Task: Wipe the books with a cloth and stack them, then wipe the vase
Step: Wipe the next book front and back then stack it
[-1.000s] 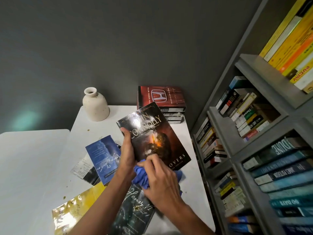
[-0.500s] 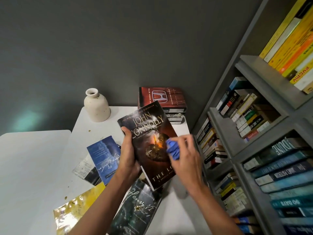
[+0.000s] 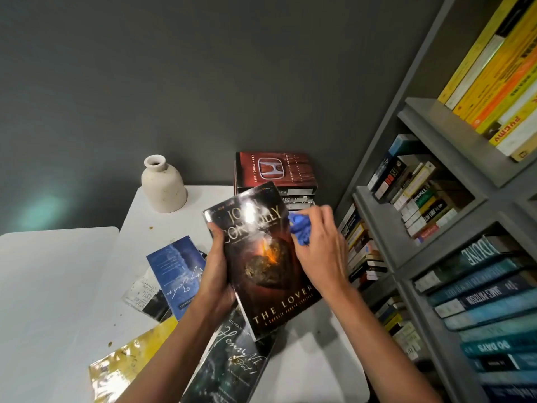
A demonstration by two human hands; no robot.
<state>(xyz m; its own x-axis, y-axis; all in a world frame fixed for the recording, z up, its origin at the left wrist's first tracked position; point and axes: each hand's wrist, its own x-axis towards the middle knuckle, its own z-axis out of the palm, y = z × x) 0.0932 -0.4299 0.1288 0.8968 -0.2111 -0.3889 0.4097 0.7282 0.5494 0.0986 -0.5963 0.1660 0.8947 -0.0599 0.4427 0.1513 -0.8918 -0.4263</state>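
Book (image 3: pixel 261 266) tilts above the bench (image 3: pixel 180 225), its left edge clasped by the left grip (image 3: pixel 216 274). Right grip (image 3: pixel 316 251) pinches a blue cloth (image 3: pixel 300 229) at the book's upper right edge. Vase (image 3: pixel 164 187) stands at the bench's back, left of a stack (image 3: pixel 274 173).

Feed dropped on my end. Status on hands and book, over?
Left hand grips the dark book by its left edge. Right hand pinches the blue cloth at its top right edge. Stack of books right behind, nothing between.
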